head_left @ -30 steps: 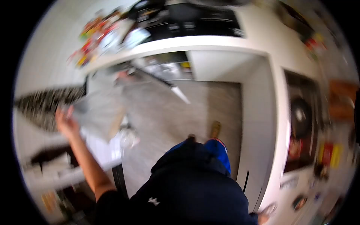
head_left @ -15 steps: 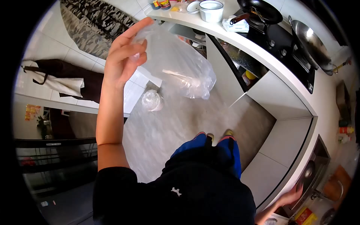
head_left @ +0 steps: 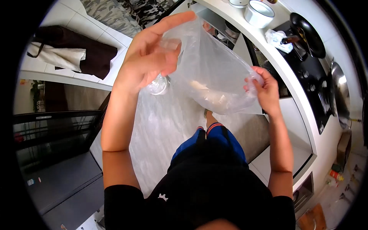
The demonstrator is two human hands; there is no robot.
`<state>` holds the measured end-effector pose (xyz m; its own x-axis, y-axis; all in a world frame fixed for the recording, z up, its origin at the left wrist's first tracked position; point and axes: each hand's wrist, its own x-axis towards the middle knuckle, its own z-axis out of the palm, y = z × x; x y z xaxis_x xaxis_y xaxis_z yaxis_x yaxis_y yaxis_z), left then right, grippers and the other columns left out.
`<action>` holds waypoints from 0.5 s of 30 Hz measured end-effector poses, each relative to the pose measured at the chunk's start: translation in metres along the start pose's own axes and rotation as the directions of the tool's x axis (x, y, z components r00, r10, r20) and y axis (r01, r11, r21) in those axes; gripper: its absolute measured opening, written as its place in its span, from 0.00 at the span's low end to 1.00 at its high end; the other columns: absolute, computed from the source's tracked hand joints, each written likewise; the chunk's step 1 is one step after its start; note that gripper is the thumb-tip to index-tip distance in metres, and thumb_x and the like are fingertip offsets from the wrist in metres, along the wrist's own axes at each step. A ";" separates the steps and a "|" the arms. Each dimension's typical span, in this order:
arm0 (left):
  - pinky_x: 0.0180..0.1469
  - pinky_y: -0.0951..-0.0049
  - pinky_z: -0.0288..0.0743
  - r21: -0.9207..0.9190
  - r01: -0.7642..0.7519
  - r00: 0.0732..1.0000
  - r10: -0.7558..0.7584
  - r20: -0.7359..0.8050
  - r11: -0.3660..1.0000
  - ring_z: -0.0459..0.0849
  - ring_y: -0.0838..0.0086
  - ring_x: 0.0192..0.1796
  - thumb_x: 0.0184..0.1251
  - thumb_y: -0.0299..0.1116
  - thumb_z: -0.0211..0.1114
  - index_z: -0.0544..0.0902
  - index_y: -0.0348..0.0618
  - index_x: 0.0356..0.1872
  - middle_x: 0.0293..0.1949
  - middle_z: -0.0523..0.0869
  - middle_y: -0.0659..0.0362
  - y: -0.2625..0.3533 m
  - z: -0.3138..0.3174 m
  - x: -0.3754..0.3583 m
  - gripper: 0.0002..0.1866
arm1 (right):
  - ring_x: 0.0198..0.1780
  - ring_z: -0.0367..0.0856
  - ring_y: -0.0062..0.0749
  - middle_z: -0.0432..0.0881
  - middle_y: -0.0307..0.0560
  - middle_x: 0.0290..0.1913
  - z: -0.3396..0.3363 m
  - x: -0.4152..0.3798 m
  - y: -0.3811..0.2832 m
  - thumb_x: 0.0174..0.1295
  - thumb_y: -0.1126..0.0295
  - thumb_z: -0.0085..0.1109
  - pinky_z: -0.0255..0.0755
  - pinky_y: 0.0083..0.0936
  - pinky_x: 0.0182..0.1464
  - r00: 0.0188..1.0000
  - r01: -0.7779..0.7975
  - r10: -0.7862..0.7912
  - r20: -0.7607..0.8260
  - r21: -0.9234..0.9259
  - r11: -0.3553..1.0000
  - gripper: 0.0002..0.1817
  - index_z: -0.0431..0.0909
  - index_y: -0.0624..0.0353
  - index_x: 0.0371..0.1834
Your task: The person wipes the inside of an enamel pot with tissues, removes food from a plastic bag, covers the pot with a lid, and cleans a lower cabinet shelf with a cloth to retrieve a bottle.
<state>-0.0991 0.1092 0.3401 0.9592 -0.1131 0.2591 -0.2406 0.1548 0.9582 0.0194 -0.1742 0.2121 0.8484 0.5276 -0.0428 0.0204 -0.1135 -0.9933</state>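
A see-through plastic bag point(head_left: 220, 69) stretches between my two hands above the floor. Low in it lies a pale, longish lump point(head_left: 211, 96), blurred by the plastic. My left hand point(head_left: 155, 53) grips the bag's upper left edge, its index finger stretched out along the rim and the other fingers bent. My right hand point(head_left: 266, 90) pinches the bunched right corner of the bag between thumb and fingers. Partly behind my left wrist is a round bundle wrapped in see-through plastic point(head_left: 159, 85).
A curved white counter point(head_left: 281, 57) runs along the right, with a white pot point(head_left: 258, 14), a black frying pan point(head_left: 308, 32) and a wok point(head_left: 338, 92) on the stove. Below it a cabinet stands open. A dark glossy appliance point(head_left: 61, 126) fills the left side.
My right hand has come up from the sink side and taken hold of the bag's right corner. The bag is now spread wider, and the view has shifted.
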 end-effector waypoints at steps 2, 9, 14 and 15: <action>0.21 0.85 0.57 -0.020 -0.092 0.996 0.092 0.013 0.996 0.68 0.84 0.17 0.49 0.26 0.58 0.60 0.24 0.66 0.16 0.72 0.65 0.001 -0.002 0.016 0.38 | 0.34 0.81 0.25 0.81 0.46 0.37 -0.007 0.025 -0.031 0.62 0.88 0.42 0.76 0.22 0.39 0.994 -0.089 0.081 0.073 0.116 0.989 0.19 0.70 0.64 0.55; 0.24 0.85 0.73 0.290 -0.225 0.967 0.251 -0.055 0.930 0.76 0.79 0.19 0.46 0.37 0.61 0.56 0.17 0.65 0.60 0.66 0.29 0.035 0.001 0.129 0.45 | 0.38 0.74 0.20 0.78 0.41 0.45 -0.035 0.133 -0.122 0.45 0.84 0.41 0.68 0.16 0.45 0.948 -0.042 -0.054 0.315 0.289 0.956 0.37 0.64 0.62 0.67; 0.41 0.75 0.76 0.649 -0.392 0.911 0.375 0.174 0.652 0.81 0.71 0.36 0.61 0.36 0.59 0.63 0.31 0.65 0.52 0.77 0.47 0.066 -0.017 0.236 0.32 | 0.48 0.77 0.24 0.77 0.44 0.52 -0.072 0.237 -0.174 0.54 0.69 0.56 0.72 0.23 0.51 0.891 0.089 -0.153 0.427 0.166 0.982 0.32 0.65 0.61 0.65; 0.44 0.74 0.76 0.703 -0.412 0.894 0.407 0.188 0.580 0.81 0.71 0.38 0.64 0.35 0.58 0.65 0.34 0.65 0.49 0.80 0.50 0.067 -0.017 0.258 0.29 | 0.46 0.77 0.24 0.77 0.44 0.50 -0.087 0.266 -0.174 0.55 0.66 0.59 0.74 0.23 0.48 0.876 0.131 -0.177 0.448 0.133 0.982 0.31 0.66 0.61 0.63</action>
<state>0.1347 0.1073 0.4690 0.7319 -0.2226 0.6440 -0.6386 -0.5537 0.5343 0.2877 -0.0873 0.3829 0.5033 0.8593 0.0908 0.0610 0.0695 -0.9957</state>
